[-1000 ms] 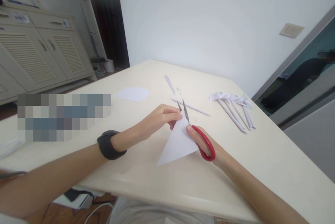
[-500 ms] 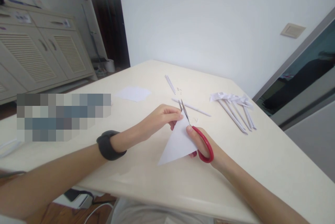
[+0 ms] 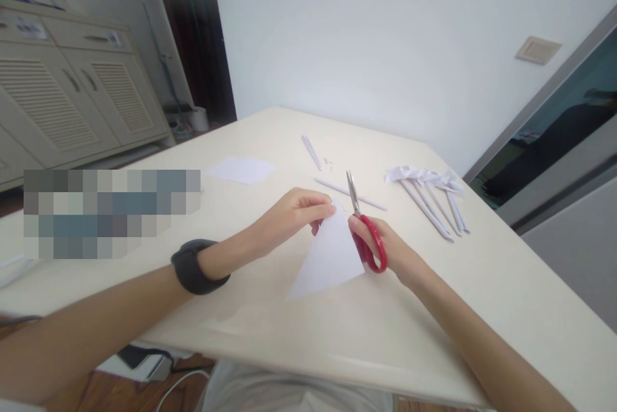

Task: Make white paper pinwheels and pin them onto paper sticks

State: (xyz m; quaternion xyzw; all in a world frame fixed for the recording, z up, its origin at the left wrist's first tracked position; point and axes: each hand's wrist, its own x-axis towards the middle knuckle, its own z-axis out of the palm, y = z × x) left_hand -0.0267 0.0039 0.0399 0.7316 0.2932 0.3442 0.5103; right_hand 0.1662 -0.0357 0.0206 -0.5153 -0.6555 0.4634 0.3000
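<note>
My left hand [image 3: 308, 209] pinches the top corner of a white triangular sheet of paper [image 3: 326, 254], which hangs down just above the table. My right hand [image 3: 378, 238] grips red-handled scissors [image 3: 353, 192] by their loops, right of the paper. The blades point up and away from me, nearly together, with the paper outside them. A thin rolled paper stick [image 3: 349, 193] lies behind the scissors. Small paper scraps [image 3: 328, 162] lie beyond it.
On the white table [image 3: 241, 328], a flat stack of paper [image 3: 241, 170] lies at the left. Thin paper sticks [image 3: 311, 152] lie farther back. Rolled paper tubes [image 3: 427, 209] with a folded paper strip [image 3: 424, 177] sit at the right, before the wall [image 3: 366, 45].
The scissors have come off the paper's upper edge and moved slightly right, their blades drawing closer together. My left hand still holds the paper in nearly the same spot.
</note>
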